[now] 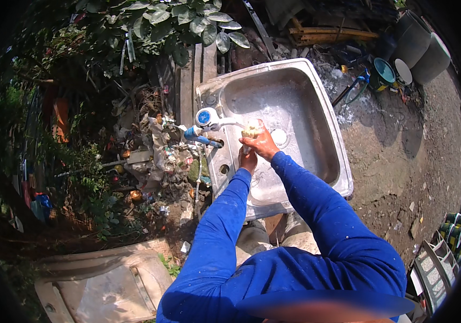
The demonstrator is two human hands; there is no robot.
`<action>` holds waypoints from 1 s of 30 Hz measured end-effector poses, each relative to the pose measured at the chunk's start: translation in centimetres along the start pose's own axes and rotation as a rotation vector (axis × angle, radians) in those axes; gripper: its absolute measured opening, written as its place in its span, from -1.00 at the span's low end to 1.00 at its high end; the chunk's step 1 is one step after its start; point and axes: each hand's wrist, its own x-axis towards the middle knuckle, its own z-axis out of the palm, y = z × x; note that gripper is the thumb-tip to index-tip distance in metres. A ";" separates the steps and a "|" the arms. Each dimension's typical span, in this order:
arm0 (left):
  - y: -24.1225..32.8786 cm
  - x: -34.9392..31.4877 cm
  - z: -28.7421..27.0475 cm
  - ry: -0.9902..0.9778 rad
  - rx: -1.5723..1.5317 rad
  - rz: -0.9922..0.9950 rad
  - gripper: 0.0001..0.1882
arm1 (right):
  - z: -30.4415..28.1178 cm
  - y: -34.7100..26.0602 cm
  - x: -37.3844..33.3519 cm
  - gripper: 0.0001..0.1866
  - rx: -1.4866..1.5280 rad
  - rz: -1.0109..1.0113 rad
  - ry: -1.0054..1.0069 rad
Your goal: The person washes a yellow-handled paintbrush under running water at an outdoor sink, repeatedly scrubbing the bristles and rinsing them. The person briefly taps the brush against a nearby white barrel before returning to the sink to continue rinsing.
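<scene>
Both my hands are over a steel sink that stands outdoors. My right hand is closed around a pale, lumpy object held right under the spout of a white tap with a blue cap. My left hand sits just below and behind it, fingers curled against the lower end of the same object; most of that hand is hidden by the right one. Both arms wear blue sleeves. The basin is wet and spotted with white residue.
Left of the sink lies a heap of litter and plants. Wooden planks lean behind it. Buckets and pots stand at the upper right on bare ground. A pale flat panel lies at the lower left, a crate at the lower right.
</scene>
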 end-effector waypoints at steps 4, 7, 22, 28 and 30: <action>0.6 -0.1 1.3 -0.028 -0.228 -0.122 -0.58 | 0.7 2.0 0.8 -0.39 -0.007 -0.009 0.093; 2.2 -1.0 1.7 0.008 -0.125 -0.184 -0.59 | 0.7 2.2 1.2 -0.42 -0.062 -0.024 0.121; 1.3 -0.8 0.6 -0.107 0.410 -0.147 -0.73 | 0.3 4.3 3.7 -0.72 -0.838 -0.403 -0.033; 2.1 -1.8 1.2 -0.024 -0.392 -0.204 -0.75 | -0.1 4.3 4.0 -0.75 -0.840 -0.602 0.180; 1.7 -1.8 0.9 -0.073 -0.291 -0.290 -0.78 | 0.1 3.9 3.9 -0.66 -0.591 -0.141 0.178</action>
